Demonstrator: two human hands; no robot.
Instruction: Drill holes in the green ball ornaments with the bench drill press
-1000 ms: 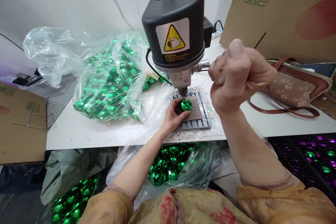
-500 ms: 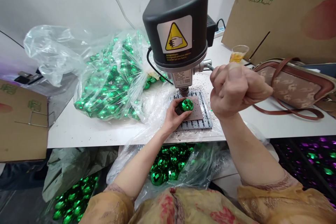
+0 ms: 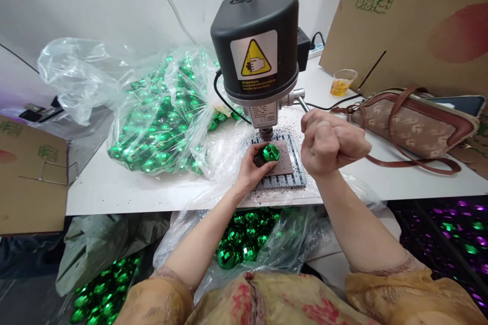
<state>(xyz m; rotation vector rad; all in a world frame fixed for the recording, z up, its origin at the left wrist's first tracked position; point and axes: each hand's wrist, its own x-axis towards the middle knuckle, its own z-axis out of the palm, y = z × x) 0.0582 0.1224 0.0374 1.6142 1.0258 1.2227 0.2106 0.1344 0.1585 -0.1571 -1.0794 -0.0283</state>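
A black and silver bench drill press [image 3: 254,35] with a yellow warning sticker stands over a slotted metal base [image 3: 295,179]. Under its chuck [image 3: 266,134], a shiny green mirror-faceted ball [image 3: 271,153] rests at a flat board [image 3: 284,165], pinched between the thumb and fingers of my left hand [image 3: 253,166]. My right hand [image 3: 330,142] is closed in a fist around the press's feed lever [image 3: 305,104], right of the drill head. The lever's far end is hidden inside the fist.
Behind on the left, a clear plastic bag [image 3: 163,117] bulges with green balls. Below the table edge lie more green balls [image 3: 244,238] in plastic. To the right are a brown handbag [image 3: 415,122], a cup of yellow liquid [image 3: 343,83] and a cardboard box [image 3: 404,35]. Dark shavings litter the white table [image 3: 99,198].
My right hand has moved down and slightly left, bringing the feed lever lower. The left hand still holds the green ball in the same place. The view has shifted slightly.
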